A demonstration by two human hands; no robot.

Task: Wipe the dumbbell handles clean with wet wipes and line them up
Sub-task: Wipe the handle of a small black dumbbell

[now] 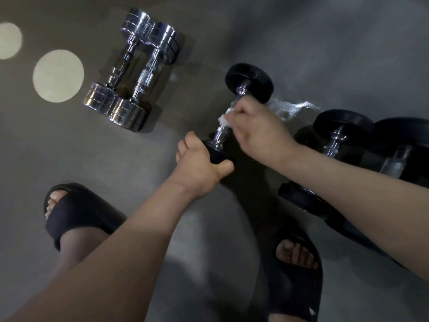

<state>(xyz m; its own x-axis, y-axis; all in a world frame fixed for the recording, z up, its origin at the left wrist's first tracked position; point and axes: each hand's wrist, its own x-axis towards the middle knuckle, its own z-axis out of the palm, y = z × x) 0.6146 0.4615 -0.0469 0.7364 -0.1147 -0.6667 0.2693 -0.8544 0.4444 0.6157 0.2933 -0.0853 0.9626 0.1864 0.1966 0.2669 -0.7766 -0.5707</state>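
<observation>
A black-headed dumbbell (249, 81) with a chrome handle lies at an angle in the middle of the floor. My left hand (199, 166) grips its near black head. My right hand (257, 129) holds a white wet wipe (224, 118) wrapped round the chrome handle. Two chrome dumbbells (137, 73) lie side by side on the floor at the upper left. Further black dumbbells (343, 133) lie close together at the right, partly hidden by my right forearm.
My two feet in black slides (79, 210) stand on the grey floor at the bottom. A crumpled clear wrapper (292, 109) lies beyond my right hand. Two round light patches (58, 75) show at the far left.
</observation>
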